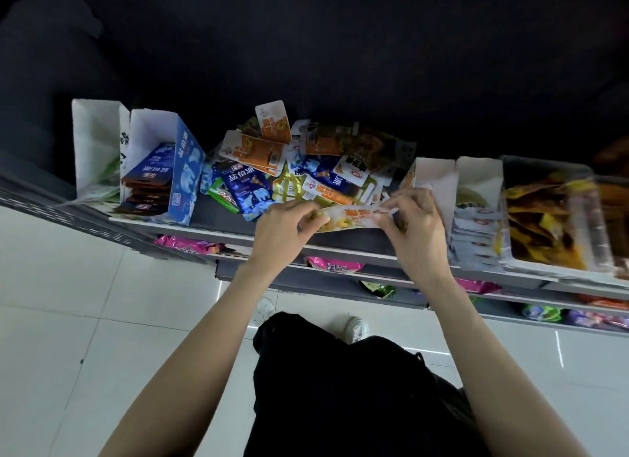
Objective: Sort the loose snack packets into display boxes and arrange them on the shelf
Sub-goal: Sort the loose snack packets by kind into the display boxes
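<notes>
Both hands, left [286, 230] and right [413, 232], fingers pinching ends of orange-white snack packet [350, 216] above shelf [340, 249] edge, before loose pile [306, 170]. Likely light, floppy, slippery; best gripped by sealed edges.

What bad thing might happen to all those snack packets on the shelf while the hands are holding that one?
1. The loose pile lies close to the shelf edge; pulling packets out might slide some onto the floor.
2. Both the left hand and the right hand pinch one pale packet by its ends, so a hard tug might tear it.
3. The blue display box leans, so a bump might tip it.
</notes>
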Motion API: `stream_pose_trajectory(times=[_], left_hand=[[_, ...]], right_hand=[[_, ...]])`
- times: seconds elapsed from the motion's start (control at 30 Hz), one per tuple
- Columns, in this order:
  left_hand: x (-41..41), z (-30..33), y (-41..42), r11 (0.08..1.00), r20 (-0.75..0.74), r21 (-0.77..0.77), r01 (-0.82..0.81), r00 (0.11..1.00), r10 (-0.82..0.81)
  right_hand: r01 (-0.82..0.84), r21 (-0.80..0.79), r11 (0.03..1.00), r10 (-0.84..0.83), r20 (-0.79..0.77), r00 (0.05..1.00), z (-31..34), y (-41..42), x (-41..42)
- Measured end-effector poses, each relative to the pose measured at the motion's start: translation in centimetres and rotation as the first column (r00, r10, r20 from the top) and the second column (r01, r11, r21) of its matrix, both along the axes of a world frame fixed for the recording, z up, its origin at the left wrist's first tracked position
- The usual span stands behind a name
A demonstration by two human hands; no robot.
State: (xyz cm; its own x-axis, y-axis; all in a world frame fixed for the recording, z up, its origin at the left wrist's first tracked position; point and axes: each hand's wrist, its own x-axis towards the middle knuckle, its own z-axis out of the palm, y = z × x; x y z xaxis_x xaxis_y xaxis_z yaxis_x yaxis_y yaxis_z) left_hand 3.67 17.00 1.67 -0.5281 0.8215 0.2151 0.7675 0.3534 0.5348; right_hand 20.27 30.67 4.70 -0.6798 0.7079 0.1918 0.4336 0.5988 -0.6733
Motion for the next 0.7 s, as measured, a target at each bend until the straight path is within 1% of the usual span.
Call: stream_pose_trajectory(times=[0.07,0.1,0.17,0.23,0.27,0.33,0.4,0.47,0.5,0.57,0.63,0.7], left_hand=[[1.0,0.4,2.2,0.999,-0.022,-0.014,0.038,0.999,-0.038],[1.5,0.6,3.5,0.998,-0.02,-0.023,0.06,0.998,-0.06],[2.6,0.9,6.1,0.99,0.0,-0.029,0.139,0.99,-0.139],[4.1,1.1,8.6,0.977,0.088,0.026,0.214,0.973,-0.215],[4.9,1.1,9.9,0.973,0.154,0.07,0.222,0.961,-0.23],[6.2,0.8,12.1,0.976,0.302,0.138,0.17,0.931,-0.205],[7.2,0.0,13.5,0.989,0.439,0.121,0.08,0.89,-0.126],[7.7,-1.1,14.2,0.999,0.523,0.023,0.033,0.851,-0.04],[7.9,-1.9,14.3,0.999,0.542,-0.035,0.035,0.84,-0.01],[8.2,-2.9,14.3,0.992,0.549,-0.111,0.067,0.836,0.004],[8.4,-3.6,14.0,0.985,0.519,-0.133,0.108,0.855,-0.023],[8.6,-3.9,13.9,0.983,0.479,-0.141,0.118,0.877,-0.036]], right_hand=[[-0.026,0.169,0.985,0.022,0.025,0.999,0.4,0.4,2.1],[-0.016,0.214,0.977,0.008,0.038,0.999,0.7,0.7,3.1],[0.054,0.242,0.969,-0.063,0.03,0.998,1.0,1.6,5.1],[0.141,0.238,0.961,-0.143,-0.009,0.99,1.3,2.9,6.9],[0.179,0.223,0.958,-0.175,-0.037,0.984,1.5,3.5,7.7],[0.255,0.164,0.953,-0.243,-0.087,0.966,2.1,4.4,9.2],[0.317,0.111,0.942,-0.304,-0.12,0.945,2.4,5.1,10.1],[0.338,0.103,0.936,-0.325,-0.124,0.938,2.1,5.8,10.5],[0.337,0.125,0.933,-0.324,-0.11,0.94,1.7,6.2,10.5],[0.292,0.242,0.925,-0.284,-0.068,0.956,0.9,6.9,9.5],[0.175,0.406,0.897,-0.204,0.028,0.978,0.0,7.3,7.8],[0.028,0.529,0.848,-0.146,0.182,0.972,-0.9,7.4,6.2]])
